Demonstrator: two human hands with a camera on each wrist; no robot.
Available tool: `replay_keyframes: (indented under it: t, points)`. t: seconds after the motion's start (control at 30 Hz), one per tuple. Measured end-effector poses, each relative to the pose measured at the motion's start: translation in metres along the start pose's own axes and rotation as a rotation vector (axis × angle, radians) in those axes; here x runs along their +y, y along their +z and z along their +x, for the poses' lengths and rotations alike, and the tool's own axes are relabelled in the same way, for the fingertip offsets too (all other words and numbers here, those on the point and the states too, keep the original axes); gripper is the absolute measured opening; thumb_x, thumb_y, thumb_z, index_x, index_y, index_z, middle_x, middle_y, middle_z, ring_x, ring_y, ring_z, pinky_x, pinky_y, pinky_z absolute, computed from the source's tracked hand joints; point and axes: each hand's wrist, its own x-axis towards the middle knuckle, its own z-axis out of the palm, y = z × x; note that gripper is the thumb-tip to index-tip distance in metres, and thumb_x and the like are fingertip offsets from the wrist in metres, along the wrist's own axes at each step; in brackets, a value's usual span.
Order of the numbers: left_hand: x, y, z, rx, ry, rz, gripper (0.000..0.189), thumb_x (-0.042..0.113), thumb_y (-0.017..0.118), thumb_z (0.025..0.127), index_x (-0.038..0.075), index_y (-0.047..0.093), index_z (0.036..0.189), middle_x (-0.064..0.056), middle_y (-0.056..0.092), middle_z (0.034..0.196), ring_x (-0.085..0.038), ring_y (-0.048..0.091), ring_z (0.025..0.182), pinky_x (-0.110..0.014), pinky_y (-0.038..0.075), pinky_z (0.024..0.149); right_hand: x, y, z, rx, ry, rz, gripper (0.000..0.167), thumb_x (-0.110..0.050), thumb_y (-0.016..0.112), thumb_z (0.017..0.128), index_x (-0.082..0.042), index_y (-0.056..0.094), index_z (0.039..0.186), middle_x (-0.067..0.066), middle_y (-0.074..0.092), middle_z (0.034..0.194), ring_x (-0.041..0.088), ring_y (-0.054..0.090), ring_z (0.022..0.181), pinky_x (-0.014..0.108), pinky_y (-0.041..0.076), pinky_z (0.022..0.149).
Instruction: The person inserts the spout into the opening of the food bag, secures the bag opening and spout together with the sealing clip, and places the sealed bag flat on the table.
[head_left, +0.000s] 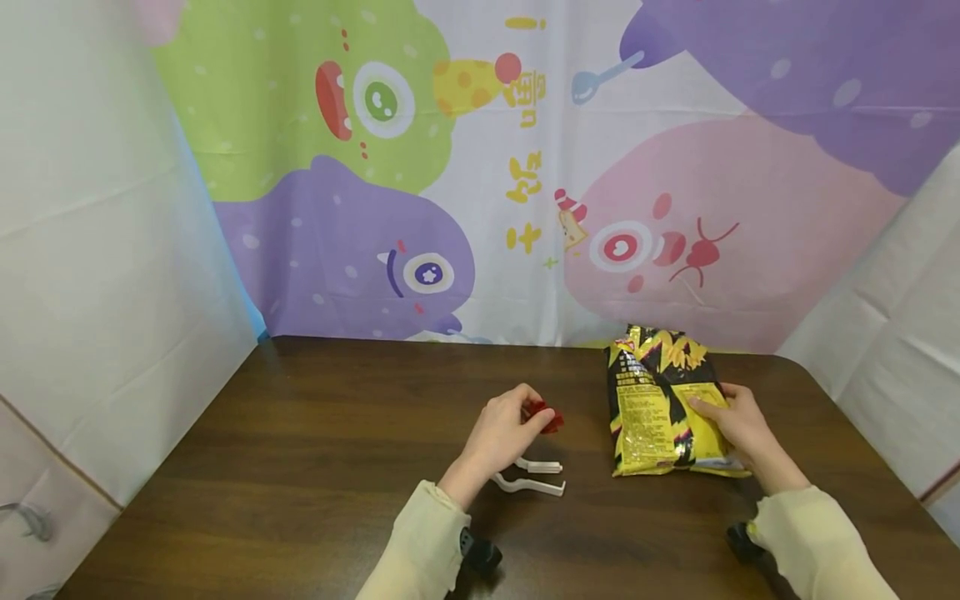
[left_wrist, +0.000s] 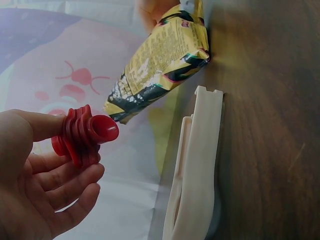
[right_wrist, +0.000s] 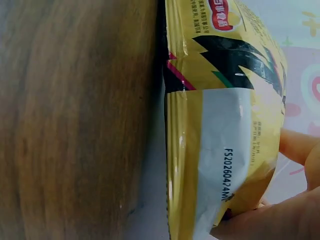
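Observation:
Between the thumb and fingers of my left hand (head_left: 498,429) is a small red ribbed plastic piece (left_wrist: 82,135) with a round, hollow spout-like end. Just below that hand, on the table, lies a white plastic bag clip (head_left: 532,483), its two arms spread apart. The left wrist view shows the clip (left_wrist: 200,160) close up, beside the hand. My right hand (head_left: 738,421) grips the right edge of a yellow and black snack bag (head_left: 652,408), thumb on its printed face. In the right wrist view the bag's lower end (right_wrist: 225,150) carries a printed date code.
A dark wooden table (head_left: 315,450) spans the space under both hands. Behind it hangs a curtain (head_left: 517,292) with cartoon monsters, and plain white cloth (head_left: 97,208) hangs at the sides.

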Motion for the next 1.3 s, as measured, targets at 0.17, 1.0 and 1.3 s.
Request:
replay_keyframes:
  t: [0.17,1.0,1.3]
  points:
    - [0.0008,0.0007,0.0009,0.012,-0.009,-0.010,0.019,0.034,0.061,0.086,0.016,0.058,0.091,0.006,0.059,0.079,-0.006,0.052,0.067,-0.020,0.042,0.060,0.0001,-0.0004,-0.0019,-0.011,0.003,0.004,0.079,-0.030,0.057,0.089,0.017,0.011,0.134,0.011,0.057,0.099,0.005,0.060,0.070,0.029,0.052,0.064]
    - [0.0017,0.0037,0.0009,0.016,-0.046,-0.061,0.018,0.033,0.062,0.086,0.016,0.059,0.091,0.005,0.060,0.080,-0.007,0.052,0.067,-0.020,0.043,0.059,-0.0009,0.0009,-0.0092,0.034,0.002,-0.076,0.078,-0.043,0.038,0.094,0.017,0.012,0.136,0.034,0.031,0.131,-0.002,0.046,0.077,0.018,0.045,0.065]
    - [0.0043,0.0031,0.0003,0.009,-0.050,-0.057,0.018,0.032,0.062,0.086,0.016,0.059,0.091,0.005,0.060,0.080,-0.007,0.052,0.067,-0.020,0.043,0.059,0.0001,-0.0005,-0.0081,0.060,0.033,-0.080,0.078,-0.043,0.037,0.094,0.018,0.010,0.135,0.037,0.024,0.135,0.028,0.044,0.102,0.013,0.040,0.065]
